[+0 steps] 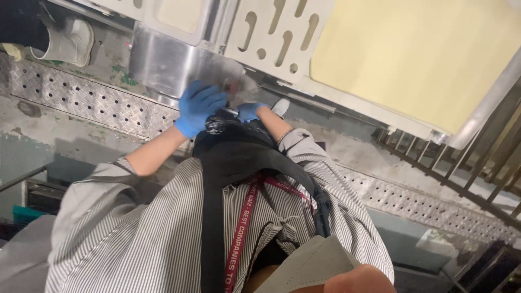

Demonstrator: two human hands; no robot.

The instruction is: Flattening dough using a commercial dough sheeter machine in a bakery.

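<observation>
Blue-gloved, your left hand (198, 108) presses flat, fingers spread, on the shiny bent steel sheet panel (173, 62); your right hand (249, 111), beside its lower edge, grip state indiscernible.

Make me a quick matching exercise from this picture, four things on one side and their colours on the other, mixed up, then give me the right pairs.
Things:
1. Gloves on both hands, left hand, right hand
2. Lanyard at the chest
3. Boot of another person, top left
4. Flat panel, top right

Colours:
A. Pale yellow
B. Red
C. Blue
D. White

Right pairs: 1-C, 2-B, 3-D, 4-A
</observation>
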